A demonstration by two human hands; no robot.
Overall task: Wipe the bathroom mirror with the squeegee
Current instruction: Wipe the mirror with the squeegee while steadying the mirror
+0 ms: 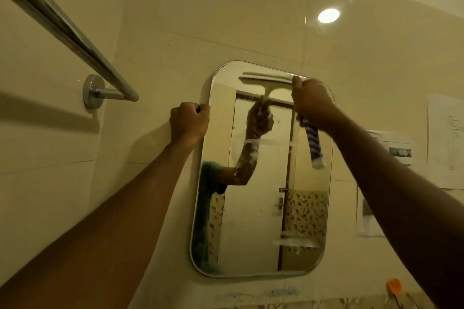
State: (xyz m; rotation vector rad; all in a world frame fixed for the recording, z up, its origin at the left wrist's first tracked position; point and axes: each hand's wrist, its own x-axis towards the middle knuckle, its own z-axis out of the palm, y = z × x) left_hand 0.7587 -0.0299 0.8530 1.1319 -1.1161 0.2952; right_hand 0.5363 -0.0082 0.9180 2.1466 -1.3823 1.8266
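A rounded rectangular mirror point(261, 208) hangs on the tiled wall. My right hand point(312, 101) grips a squeegee point(313, 145) by its purple-and-white striped handle, near the mirror's top right corner. The pale blade runs across the glass just under the top edge, partly hidden by the hand and doubled by its reflection. My left hand point(189, 120) is closed in a fist at the mirror's upper left edge, fingertips curled onto the rim. Streaks of foam or water show on the glass at mid height and low down.
A chrome towel rail point(62, 27) juts from the wall at the upper left, close to my left arm. Paper sheets point(444, 143) are stuck to the wall right of the mirror. An orange hook point(393, 285) sits at the lower right.
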